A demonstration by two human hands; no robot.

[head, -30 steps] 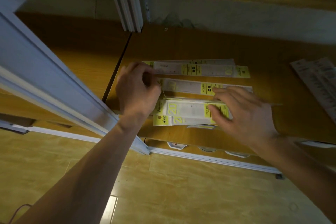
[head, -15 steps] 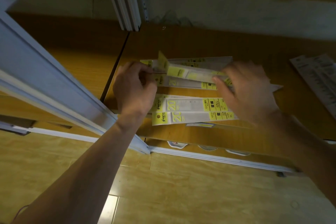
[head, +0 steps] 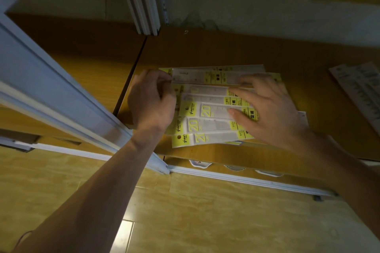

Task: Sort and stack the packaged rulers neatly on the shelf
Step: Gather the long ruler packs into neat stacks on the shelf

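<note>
While right hand (head: 265, 109) presses flat on fanned rulers (head: 207, 112), left hand (head: 152, 100) seemingly pinches their ends beside white rail (head: 61, 96).

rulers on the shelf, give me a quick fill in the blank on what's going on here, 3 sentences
1. The big number printed on the nearest ruler packs is ____.
2. The right hand lies flat with its fingers ____ on the packs.
3. The left hand is at the ____ end of the packs on the shelf.

Missing words: 20; spread; left
</note>
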